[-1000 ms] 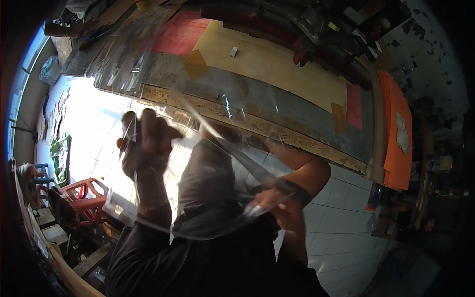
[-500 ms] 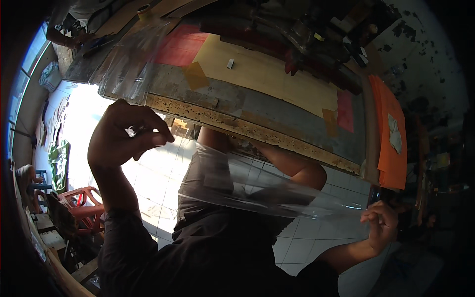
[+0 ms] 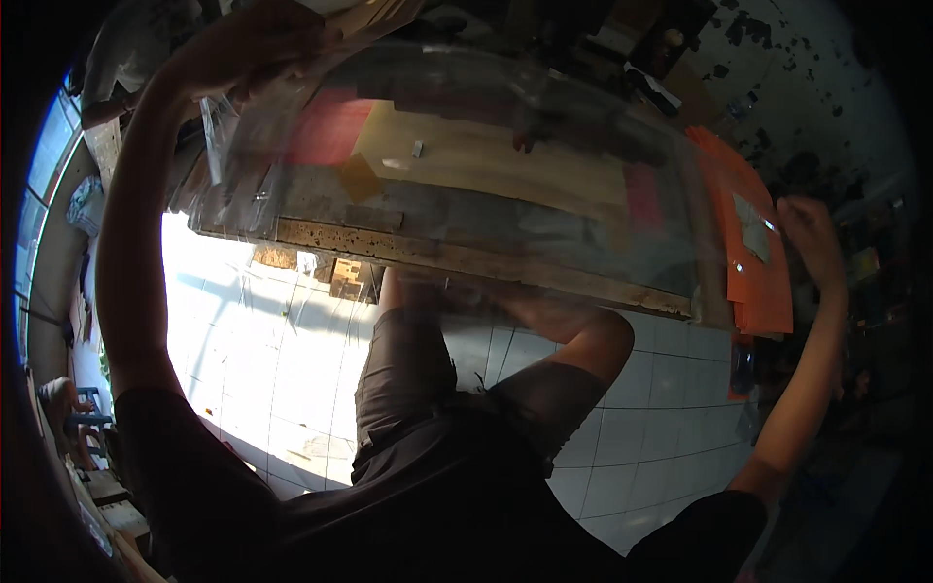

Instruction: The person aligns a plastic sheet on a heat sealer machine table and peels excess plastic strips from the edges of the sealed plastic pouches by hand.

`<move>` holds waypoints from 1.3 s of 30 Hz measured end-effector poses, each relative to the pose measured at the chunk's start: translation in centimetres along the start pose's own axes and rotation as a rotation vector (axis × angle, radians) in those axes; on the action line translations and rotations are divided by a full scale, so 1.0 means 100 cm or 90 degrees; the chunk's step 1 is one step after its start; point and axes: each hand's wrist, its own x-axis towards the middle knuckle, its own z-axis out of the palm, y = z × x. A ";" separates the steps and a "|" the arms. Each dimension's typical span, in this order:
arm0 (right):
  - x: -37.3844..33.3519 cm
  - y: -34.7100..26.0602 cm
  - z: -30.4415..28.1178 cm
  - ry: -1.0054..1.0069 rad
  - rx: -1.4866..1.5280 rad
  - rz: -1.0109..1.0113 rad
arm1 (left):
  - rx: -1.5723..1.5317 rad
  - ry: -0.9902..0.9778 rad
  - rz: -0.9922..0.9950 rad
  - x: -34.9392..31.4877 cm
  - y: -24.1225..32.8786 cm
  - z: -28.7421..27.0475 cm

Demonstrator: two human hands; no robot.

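Note:
A clear plastic sheet [image 3: 544, 209] spreads over the workbench, blurred by motion. My left hand [image 3: 255, 41] is raised over the bench's far left, its fingers closed on the sheet's edge. Off the bench's right end, my right hand [image 3: 812, 238] is closed on the other side of the sheet, though the film is hard to see there. Through the plastic show a cream panel [image 3: 466, 155], red patches [image 3: 330, 128] at its ends and a brown tape square [image 3: 360, 178]. A small pale piece [image 3: 418, 149] lies on the panel.
Orange sheets [image 3: 753, 253] hang at the bench's right end, a pale scrap on them. Loose clear plastic [image 3: 216, 146] lies at the left end. The bench's worn front edge [image 3: 389, 243] runs above my knees. Part of another person [image 3: 126, 68] shows at the far left.
Both hands have risen and moved away from me, the left up over the far left, the right beside the orange sheets. The plastic sheet has gone from above my lap to over the bench.

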 end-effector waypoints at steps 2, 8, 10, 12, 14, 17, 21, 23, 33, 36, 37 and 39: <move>0.020 0.003 -0.029 0.000 0.054 0.084 | -0.059 0.054 -0.024 0.016 -0.005 -0.042; 0.057 -0.011 -0.077 0.120 0.000 0.150 | 0.098 -0.203 -0.142 0.076 0.079 -0.112; 0.070 -0.020 -0.095 0.071 -0.012 0.143 | 0.199 -0.271 -0.335 0.068 0.094 -0.130; 0.080 -0.030 -0.108 0.016 -0.029 0.139 | 0.126 0.002 -0.045 0.046 0.068 -0.123; 0.076 -0.033 -0.120 0.023 -0.072 0.132 | 0.083 0.129 0.118 0.046 0.077 -0.119; 0.083 -0.028 -0.131 0.087 -0.051 0.094 | 0.169 0.090 -0.090 0.018 0.128 -0.123; 0.082 -0.031 -0.156 0.064 -0.009 0.055 | 0.127 0.076 -0.043 0.024 0.131 -0.148; 0.077 -0.027 -0.168 0.074 -0.009 0.021 | 0.132 0.078 -0.059 0.033 0.136 -0.156; 0.049 -0.060 -0.173 0.115 0.029 0.030 | 0.112 -0.076 -0.040 0.050 0.122 -0.208; 0.049 -0.065 -0.172 0.091 0.031 0.026 | -0.021 -0.296 -0.144 0.071 0.109 -0.239; 0.047 -0.068 -0.170 0.089 0.027 0.037 | -0.067 -0.338 -0.160 0.070 0.097 -0.240; 0.042 -0.068 -0.169 0.092 0.022 0.054 | -0.104 -0.181 -0.062 0.067 0.064 -0.234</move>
